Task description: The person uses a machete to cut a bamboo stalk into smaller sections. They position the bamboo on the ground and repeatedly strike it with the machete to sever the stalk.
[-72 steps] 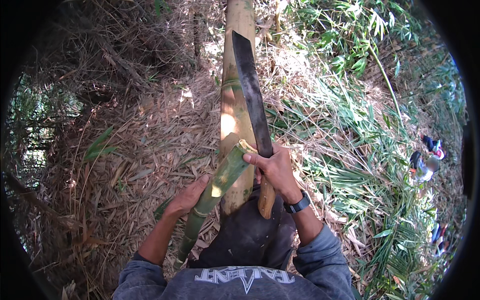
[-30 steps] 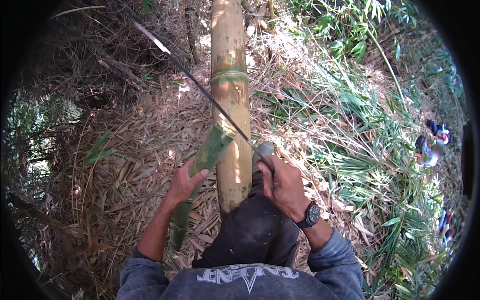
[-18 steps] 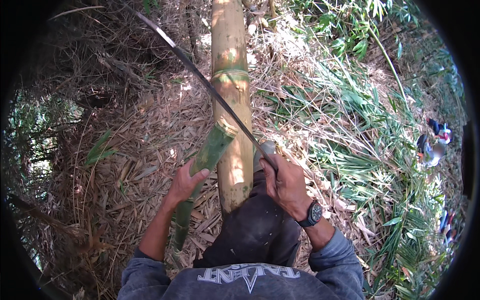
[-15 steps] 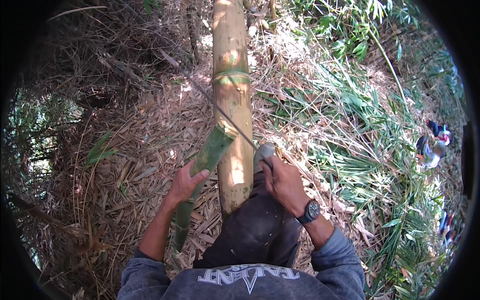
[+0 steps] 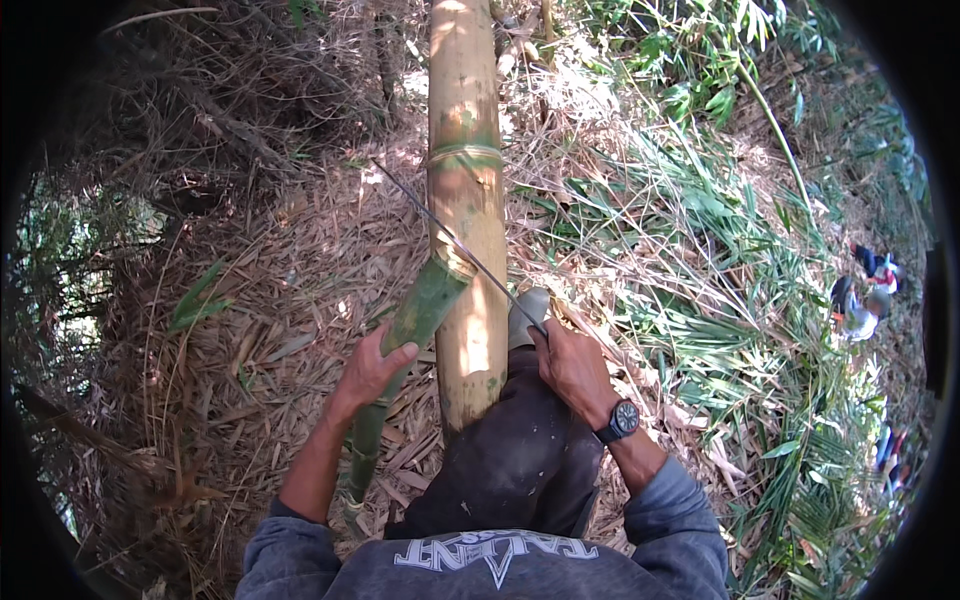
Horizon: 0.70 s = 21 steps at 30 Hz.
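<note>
A green bamboo piece (image 5: 425, 304) slants up from lower left, and my left hand (image 5: 373, 370) is closed around its middle. Its cut upper end rests against a thick yellowish bamboo pole (image 5: 468, 205). My right hand (image 5: 578, 370), with a watch on the wrist, grips the handle of a long-bladed knife (image 5: 440, 225). The narrow blade, seen almost edge-on, crosses over the pole toward the upper left. It passes just above the green piece's cut end; I cannot tell whether they touch. The knife's handle is mostly hidden in my right hand.
My dark-trousered leg (image 5: 490, 450) lies against the pole's near end, with a greyish boot (image 5: 528, 305) beside it. Dry bamboo leaves (image 5: 270, 390) cover the ground. Green fronds (image 5: 700, 340) lie at right, tangled dry twigs (image 5: 230, 90) at far left. Other people (image 5: 862, 298) are at the far right.
The knife blade has drawn back toward me, its tip now lower and farther right. My right hand has shifted slightly right and nearer. The left hand keeps its grip on the green bamboo.
</note>
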Motion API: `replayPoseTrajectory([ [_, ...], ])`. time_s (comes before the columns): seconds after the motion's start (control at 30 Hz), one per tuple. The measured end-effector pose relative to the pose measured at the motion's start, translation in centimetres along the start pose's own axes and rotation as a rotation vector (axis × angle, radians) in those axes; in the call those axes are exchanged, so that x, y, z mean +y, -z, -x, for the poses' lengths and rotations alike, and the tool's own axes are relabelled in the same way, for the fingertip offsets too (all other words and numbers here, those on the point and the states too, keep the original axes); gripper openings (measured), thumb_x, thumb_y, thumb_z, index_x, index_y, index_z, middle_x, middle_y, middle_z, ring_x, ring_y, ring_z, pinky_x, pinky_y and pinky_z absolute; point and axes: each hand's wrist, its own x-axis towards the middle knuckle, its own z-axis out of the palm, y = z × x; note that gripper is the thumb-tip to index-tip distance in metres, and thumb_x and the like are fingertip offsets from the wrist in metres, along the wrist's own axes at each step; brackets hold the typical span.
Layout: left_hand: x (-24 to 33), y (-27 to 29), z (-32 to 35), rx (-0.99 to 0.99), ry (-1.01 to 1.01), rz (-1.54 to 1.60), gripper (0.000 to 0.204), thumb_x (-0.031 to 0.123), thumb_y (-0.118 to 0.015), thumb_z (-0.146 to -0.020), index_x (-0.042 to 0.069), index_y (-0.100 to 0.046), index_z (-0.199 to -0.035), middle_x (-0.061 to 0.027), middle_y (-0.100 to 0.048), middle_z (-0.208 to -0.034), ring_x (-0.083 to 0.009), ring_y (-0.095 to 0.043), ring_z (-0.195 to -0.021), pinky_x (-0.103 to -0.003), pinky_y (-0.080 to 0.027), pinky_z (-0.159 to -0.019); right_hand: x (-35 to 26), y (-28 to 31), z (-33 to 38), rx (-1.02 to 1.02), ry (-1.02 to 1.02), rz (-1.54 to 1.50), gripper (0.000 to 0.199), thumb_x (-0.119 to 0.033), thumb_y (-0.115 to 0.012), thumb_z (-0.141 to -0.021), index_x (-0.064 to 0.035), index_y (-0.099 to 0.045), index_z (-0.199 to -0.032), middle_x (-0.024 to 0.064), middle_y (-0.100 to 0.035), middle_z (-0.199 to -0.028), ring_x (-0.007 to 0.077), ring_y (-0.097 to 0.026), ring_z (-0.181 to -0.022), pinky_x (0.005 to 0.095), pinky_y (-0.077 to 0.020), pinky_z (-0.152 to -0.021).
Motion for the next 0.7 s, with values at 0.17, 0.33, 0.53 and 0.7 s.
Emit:
replayPoseTrajectory([
  [0.17, -1.4, 0.2, -0.2, -0.034, 0.021, 0.058, 0.072, 0.061, -0.057, -0.084, -0.001, -0.056, -0.120, -0.0114, -0.063, -0.087, -0.0205, -0.060, -0.079, -0.036, -0.049, -0.072, -3.8, 2.5, -1.1, 0.174, 0.127, -0.219, 0.020, -0.019, -0.060, -0.092, -0.0030, -0.049, -0.086, 0.0177, -0.060, -0.068, 0.0353, -0.059, -0.054, 0.0441, -0.0454, -0.048],
  [0.33, -0.6, 0.2, -0.2, -0.047, 0.034, 0.046, 0.074, 0.062, -0.057, -0.083, -0.001, -0.055, -0.120, -0.0092, -0.061, -0.083, -0.0192, -0.059, -0.073, -0.035, -0.049, -0.067, -0.3, 0.0, -0.2, -0.011, 0.001, -0.037, 0.014, -0.014, -0.062, -0.090, -0.0026, -0.054, -0.089, 0.0160, -0.059, -0.069, 0.0345, -0.059, -0.056, 0.0423, -0.0457, -0.050],
  [0.53, -0.9, 0.1, -0.2, -0.067, 0.048, 0.134, 0.072, 0.061, -0.058, -0.083, -0.001, -0.054, -0.120, -0.0071, -0.058, -0.078, -0.0161, -0.059, -0.065, -0.033, -0.049, -0.058, -2.7, 1.7, -0.6, 0.134, 0.089, -0.171, 0.013, -0.014, -0.062, -0.090, -0.0028, -0.055, -0.091, 0.0150, -0.061, -0.074, 0.0342, -0.060, -0.059, 0.0428, -0.0481, -0.051],
  [0.7, -0.5, 0.2, -0.1, -0.067, 0.050, 0.129, 0.069, 0.059, -0.058, -0.085, -0.001, -0.054, -0.117, -0.0061, -0.057, -0.075, -0.0150, -0.058, -0.059, -0.032, -0.048, -0.054, -0.1, -0.3, -0.4, 0.039, -0.024, -0.062, 0.014, -0.016, -0.062, -0.091, -0.0029, -0.056, -0.088, 0.0172, -0.058, -0.065, 0.0350, -0.058, -0.055, 0.0427, -0.0443, -0.049],
])
